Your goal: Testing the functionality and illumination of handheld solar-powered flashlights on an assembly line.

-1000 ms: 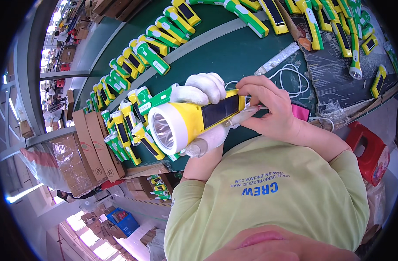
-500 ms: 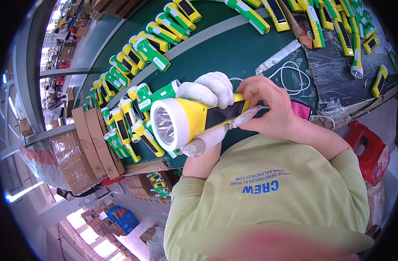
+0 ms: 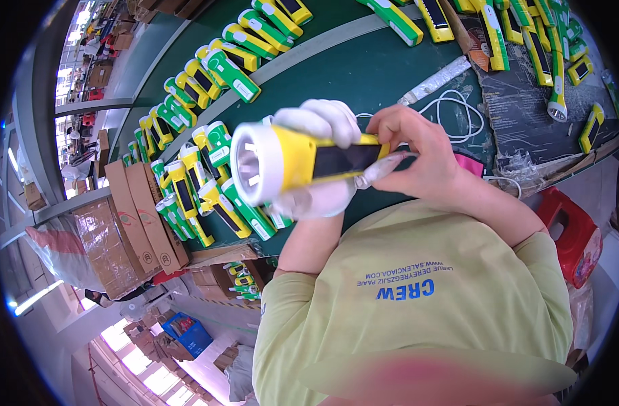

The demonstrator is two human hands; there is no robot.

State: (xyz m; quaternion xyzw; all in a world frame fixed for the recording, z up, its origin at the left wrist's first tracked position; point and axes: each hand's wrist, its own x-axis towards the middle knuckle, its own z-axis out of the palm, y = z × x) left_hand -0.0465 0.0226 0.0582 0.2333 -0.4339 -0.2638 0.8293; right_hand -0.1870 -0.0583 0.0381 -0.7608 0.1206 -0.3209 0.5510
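Head view, looking down at my own two hands above a dark green table (image 3: 363,74).

My left hand (image 3: 319,159), in a white glove, wraps around the middle of a yellow flashlight (image 3: 292,159). Its fingers (image 3: 323,122) curl over the top of the body and the thumb presses up from beneath, so the grip is closed tight around it. The flashlight lies sideways in the air just in front of my chest, its round white-rimmed lens pointing to my left, a dark panel along its side.

My right hand (image 3: 417,152) is bare. Its fingers are bunched close together at the flashlight's tail end, pinching a thin pale strip (image 3: 380,172) that touches the body there. I cannot tell exactly what the strip is.

I hold one flashlight. On the table beyond my hands lie rows of green and yellow flashlights (image 3: 208,74), far more than twenty; many blur together, so an exact count is not possible. One white coiled cable (image 3: 458,111) rests near my right hand, with one long white tube (image 3: 434,81) just beyond it. Three flat cardboard boxes (image 3: 137,216) lean at the table's left end. One red stool (image 3: 570,227) stands to my right.
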